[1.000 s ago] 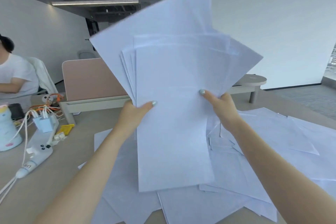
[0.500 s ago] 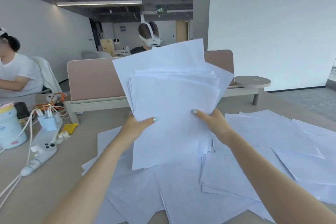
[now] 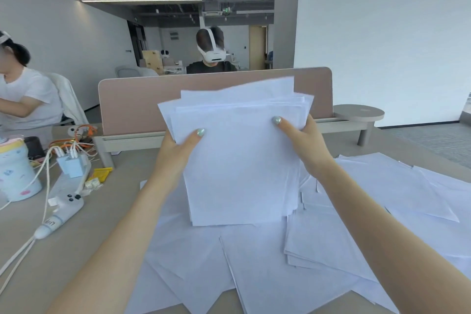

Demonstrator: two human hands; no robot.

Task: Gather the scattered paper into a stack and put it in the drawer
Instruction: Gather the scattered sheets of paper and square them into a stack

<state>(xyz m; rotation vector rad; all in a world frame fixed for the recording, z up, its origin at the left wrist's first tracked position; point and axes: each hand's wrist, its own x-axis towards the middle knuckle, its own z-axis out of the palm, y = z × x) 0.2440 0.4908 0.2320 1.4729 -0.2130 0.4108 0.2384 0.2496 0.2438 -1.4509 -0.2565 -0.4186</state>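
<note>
A thick stack of white paper stands upright on its lower edge, resting on the loose sheets. My left hand grips its left side, thumb on the front. My right hand grips the right side the same way. The top edges of the stack are uneven. Many more white sheets lie scattered flat across the desk below and to the right of the stack. No drawer is visible.
A pink desk divider stands behind the stack, a person with a headset beyond it. At the left are a power strip with chargers and cables, a patterned cup and a seated person. A round side shelf is at right.
The fanned sheets held high have come down and squared up into a neater stack, whose lower edge now rests on the loose sheets. Both hands kept their grip.
</note>
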